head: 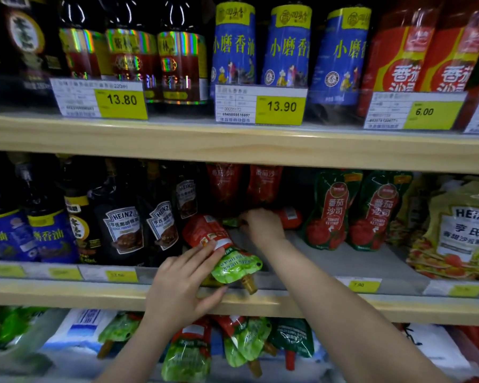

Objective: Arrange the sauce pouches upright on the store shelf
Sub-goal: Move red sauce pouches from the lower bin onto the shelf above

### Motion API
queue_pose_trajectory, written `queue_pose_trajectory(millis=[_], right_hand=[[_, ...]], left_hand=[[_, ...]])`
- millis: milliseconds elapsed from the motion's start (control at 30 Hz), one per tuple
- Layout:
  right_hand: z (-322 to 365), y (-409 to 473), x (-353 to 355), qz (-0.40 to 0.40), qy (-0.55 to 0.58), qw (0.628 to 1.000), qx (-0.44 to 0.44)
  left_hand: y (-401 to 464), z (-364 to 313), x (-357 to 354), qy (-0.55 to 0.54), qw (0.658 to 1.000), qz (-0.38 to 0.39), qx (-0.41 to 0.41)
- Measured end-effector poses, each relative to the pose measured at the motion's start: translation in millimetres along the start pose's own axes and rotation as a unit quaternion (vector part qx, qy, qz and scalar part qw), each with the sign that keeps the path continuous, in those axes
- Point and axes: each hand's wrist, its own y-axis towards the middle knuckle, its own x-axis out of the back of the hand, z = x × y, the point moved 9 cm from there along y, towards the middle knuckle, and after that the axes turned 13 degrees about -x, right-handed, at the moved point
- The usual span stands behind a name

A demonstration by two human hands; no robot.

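Observation:
A red and green sauce pouch (221,250) lies flat on the middle shelf (288,302), its brown spout hanging over the front edge. My left hand (183,280) grips its lower part between fingers and thumb. My right hand (263,225) reaches deeper into the shelf, fingers pinched on the green top of another lying pouch (289,217), mostly hidden behind the hand. Two red pouches (244,186) stand upright at the back. Two green ketchup pouches (351,211) stand upright to the right.
Dark Heinz sauce pouches (122,225) and bottles stand left of my hands. Yellow Heinz pouches (454,230) lean at the far right. Bottles and price tags fill the upper shelf (233,142). Several pouches (233,346) lie jumbled on the shelf below.

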Motion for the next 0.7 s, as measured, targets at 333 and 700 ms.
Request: queue_pose_trajectory(millis=[333, 700], right_hand=[[-17, -37, 66, -0.064, 0.369, 0.926, 0.053], [-61, -93, 86, -0.004, 0.598, 0.801, 0.034]], left_hand=[[1, 1, 1, -0.022, 0.999, 0.036, 0.018], [19, -12, 19, -0.208, 0.969, -0.069, 0.118]])
